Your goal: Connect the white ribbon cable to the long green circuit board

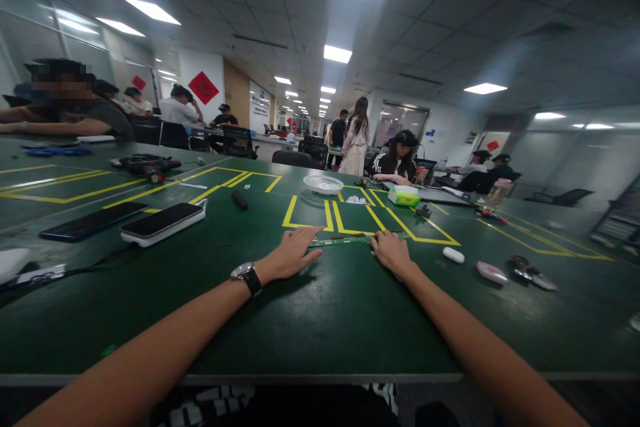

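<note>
A long, thin green strip [345, 240] with brown and pale marks, like a narrow circuit board, lies across the green table in front of me. My left hand [291, 252], with a watch [246, 273] on the wrist, is at the strip's left end. Its fingers are stretched out and its thumb stands apart; whether it touches the strip I cannot tell. At the other end, my right hand [391, 252] has its fingers bent and closed on the strip.
Beyond the strip stand a white basket [323, 184] and a green-and-white packet [404, 196] among yellow tape lines. Phones [163, 221] lie to the left. On the right are a white case [453, 254], a pink case [492, 272] and keys [530, 271]. Other people sit around.
</note>
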{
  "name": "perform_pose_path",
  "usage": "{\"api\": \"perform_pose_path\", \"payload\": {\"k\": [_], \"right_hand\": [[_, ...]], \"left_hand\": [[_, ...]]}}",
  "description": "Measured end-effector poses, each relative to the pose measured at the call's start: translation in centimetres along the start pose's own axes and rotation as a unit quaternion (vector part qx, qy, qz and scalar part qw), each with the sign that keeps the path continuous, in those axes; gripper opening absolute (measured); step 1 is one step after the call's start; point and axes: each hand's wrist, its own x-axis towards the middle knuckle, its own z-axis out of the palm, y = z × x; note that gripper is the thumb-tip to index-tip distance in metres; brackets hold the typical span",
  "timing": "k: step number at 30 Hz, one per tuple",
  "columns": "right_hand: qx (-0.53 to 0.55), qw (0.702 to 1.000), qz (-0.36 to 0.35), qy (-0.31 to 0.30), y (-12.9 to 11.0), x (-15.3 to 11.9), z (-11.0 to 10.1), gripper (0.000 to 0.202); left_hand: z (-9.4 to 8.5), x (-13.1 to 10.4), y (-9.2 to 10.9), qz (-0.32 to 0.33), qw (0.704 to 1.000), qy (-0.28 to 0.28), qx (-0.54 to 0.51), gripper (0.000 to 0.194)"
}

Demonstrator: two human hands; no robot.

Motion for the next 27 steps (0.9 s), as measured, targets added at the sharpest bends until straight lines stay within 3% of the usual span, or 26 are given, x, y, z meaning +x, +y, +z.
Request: {"api": "perform_pose_path", "payload": {"k": [17,27], "right_hand": [[0.034,0.998,0.027,-0.056,-0.07,-0.42,0.44,0.061],[0.039,0.999,-0.014,-0.019,0.01,-0.33,-0.52,0.049]], "left_hand": [[-0.31,-0.21,0.40,0.008,1.000,-0.030,0.005,0.054],[-0.15,-0.07,0.28,0.013,1.000,-0.009,0.013,0.051]]}}
